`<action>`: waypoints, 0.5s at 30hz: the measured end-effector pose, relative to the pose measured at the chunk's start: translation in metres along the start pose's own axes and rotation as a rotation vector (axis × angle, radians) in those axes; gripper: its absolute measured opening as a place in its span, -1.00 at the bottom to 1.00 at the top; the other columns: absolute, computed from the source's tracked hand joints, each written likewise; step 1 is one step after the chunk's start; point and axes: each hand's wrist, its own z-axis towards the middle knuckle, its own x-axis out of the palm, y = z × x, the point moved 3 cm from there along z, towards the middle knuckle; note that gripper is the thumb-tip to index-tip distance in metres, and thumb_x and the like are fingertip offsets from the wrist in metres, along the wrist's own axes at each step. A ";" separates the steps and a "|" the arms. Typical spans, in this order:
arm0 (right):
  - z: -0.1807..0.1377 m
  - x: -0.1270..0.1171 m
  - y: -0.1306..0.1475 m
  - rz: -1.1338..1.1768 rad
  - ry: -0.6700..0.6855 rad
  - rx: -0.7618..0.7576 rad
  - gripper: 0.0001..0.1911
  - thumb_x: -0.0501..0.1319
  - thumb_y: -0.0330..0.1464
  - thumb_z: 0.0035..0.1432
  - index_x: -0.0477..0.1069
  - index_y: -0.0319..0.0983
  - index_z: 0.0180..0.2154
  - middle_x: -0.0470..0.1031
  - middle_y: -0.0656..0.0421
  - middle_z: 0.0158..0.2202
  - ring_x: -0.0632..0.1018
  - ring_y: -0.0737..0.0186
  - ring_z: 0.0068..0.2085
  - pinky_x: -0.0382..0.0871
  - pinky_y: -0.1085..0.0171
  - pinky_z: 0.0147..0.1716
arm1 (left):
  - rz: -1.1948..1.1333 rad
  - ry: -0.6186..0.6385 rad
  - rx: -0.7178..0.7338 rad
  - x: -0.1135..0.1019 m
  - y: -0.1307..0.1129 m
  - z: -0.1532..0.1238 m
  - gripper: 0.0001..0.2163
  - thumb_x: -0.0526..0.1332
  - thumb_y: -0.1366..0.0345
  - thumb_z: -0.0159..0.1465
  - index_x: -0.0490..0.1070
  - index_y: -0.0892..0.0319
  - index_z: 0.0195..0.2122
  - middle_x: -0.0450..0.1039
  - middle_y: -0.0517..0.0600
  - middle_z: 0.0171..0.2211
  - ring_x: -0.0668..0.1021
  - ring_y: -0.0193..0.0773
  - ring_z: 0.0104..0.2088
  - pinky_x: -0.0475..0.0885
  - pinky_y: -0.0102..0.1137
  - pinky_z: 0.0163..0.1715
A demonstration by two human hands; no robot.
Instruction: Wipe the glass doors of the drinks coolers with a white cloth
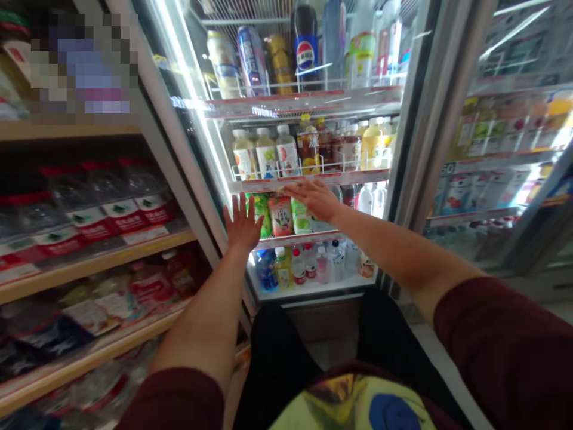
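My left hand is raised with its fingers spread, at the left side of a lit drinks fridge. Behind it stands a green carton. My right hand reaches across from the right, its fingers stretched out flat and holding nothing. Its fingertips are just above a pink carton and a light green carton, by the front edge of the shelf. Light streaks look like reflections on glass; whether either hand touches a surface, I cannot tell.
Upper fridge shelves hold several cans, a dark cola bottle and juice bottles. Small bottles line the bottom. Wooden shelves with red-lidded jars stand close on my left. Another fridge is at right.
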 end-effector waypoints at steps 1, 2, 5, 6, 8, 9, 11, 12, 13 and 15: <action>0.008 -0.008 -0.007 -0.005 -0.071 0.100 -0.28 0.02 -0.53 0.30 -0.05 -0.02 0.41 0.15 0.28 0.40 0.22 -0.03 0.31 0.27 -0.04 0.19 | 0.001 -0.003 -0.003 0.001 -0.001 0.000 -0.38 -0.10 0.04 0.43 -0.16 0.17 0.45 -0.33 0.06 0.47 -0.32 -0.10 0.44 -0.44 0.01 0.37; 0.013 -0.014 -0.013 -0.004 -0.148 0.204 -0.27 0.03 -0.52 0.30 -0.07 -0.03 0.41 0.11 0.27 0.41 0.22 -0.05 0.31 0.26 -0.07 0.19 | 0.006 -0.003 -0.007 0.001 -0.001 0.000 -0.38 -0.10 0.05 0.43 -0.16 0.17 0.45 -0.33 0.06 0.47 -0.32 -0.09 0.44 -0.44 0.02 0.37; 0.015 -0.013 -0.010 0.004 -0.245 0.330 -0.26 0.02 -0.51 0.29 -0.11 -0.05 0.42 0.09 0.25 0.42 0.22 -0.09 0.30 0.28 -0.10 0.17 | 0.029 -0.012 -0.005 0.002 -0.003 -0.001 -0.38 -0.11 0.07 0.43 -0.18 0.18 0.45 -0.34 0.07 0.46 -0.33 -0.09 0.43 -0.43 0.03 0.37; 0.013 -0.006 -0.002 0.006 -0.201 0.255 -0.27 0.02 -0.51 0.29 -0.08 -0.05 0.42 0.12 0.25 0.41 0.23 -0.08 0.29 0.29 -0.09 0.16 | 0.031 -0.020 -0.001 0.002 -0.003 -0.002 -0.39 -0.12 0.07 0.43 -0.18 0.18 0.45 -0.34 0.07 0.46 -0.33 -0.10 0.43 -0.42 0.03 0.37; 0.009 0.007 0.016 0.010 -0.052 0.001 -0.32 0.00 -0.53 0.30 0.02 -0.04 0.39 0.21 0.26 0.38 0.26 -0.01 0.29 0.30 -0.05 0.16 | 0.024 -0.032 0.003 0.001 -0.003 -0.002 -0.39 -0.12 0.06 0.44 -0.17 0.17 0.45 -0.34 0.06 0.46 -0.32 -0.10 0.44 -0.41 0.02 0.38; 0.010 0.010 0.021 0.014 0.007 -0.110 -0.35 -0.01 -0.53 0.31 0.08 -0.04 0.37 0.25 0.26 0.36 0.27 0.02 0.28 0.30 -0.03 0.16 | 0.020 -0.031 0.005 0.001 -0.003 -0.003 -0.39 -0.12 0.06 0.44 -0.17 0.17 0.45 -0.34 0.06 0.46 -0.31 -0.10 0.44 -0.40 0.02 0.38; 0.023 0.004 0.017 0.017 0.021 -0.184 -0.39 -0.03 -0.53 0.33 0.13 -0.04 0.35 0.28 0.26 0.34 0.27 0.04 0.28 0.29 -0.01 0.18 | 0.020 -0.022 0.004 0.000 -0.003 -0.003 -0.39 -0.10 0.07 0.43 -0.16 0.17 0.45 -0.34 0.07 0.46 -0.30 -0.10 0.44 -0.38 0.03 0.38; 0.035 -0.005 0.009 0.016 -0.030 -0.133 -0.38 -0.04 -0.53 0.33 0.12 -0.04 0.35 0.28 0.26 0.34 0.26 0.03 0.29 0.29 -0.02 0.19 | 0.023 -0.017 -0.001 -0.001 -0.003 -0.003 -0.39 -0.09 0.08 0.43 -0.17 0.17 0.45 -0.34 0.07 0.46 -0.29 -0.10 0.44 -0.37 0.04 0.38; 0.048 -0.016 -0.002 0.016 -0.107 -0.042 -0.36 -0.04 -0.55 0.31 0.08 -0.06 0.36 0.25 0.25 0.35 0.25 0.01 0.30 0.28 -0.04 0.20 | 0.028 -0.014 -0.003 -0.001 -0.004 -0.004 -0.38 -0.08 0.08 0.43 -0.18 0.17 0.45 -0.35 0.08 0.46 -0.29 -0.09 0.44 -0.36 0.04 0.38; 0.071 -0.038 -0.022 0.027 -0.269 0.175 -0.30 -0.01 -0.56 0.28 -0.02 -0.14 0.40 0.16 0.22 0.39 0.22 -0.04 0.31 0.26 -0.11 0.22 | 0.036 -0.010 -0.008 -0.003 -0.006 -0.004 -0.38 -0.07 0.10 0.43 -0.20 0.18 0.45 -0.36 0.08 0.46 -0.29 -0.09 0.44 -0.36 0.04 0.38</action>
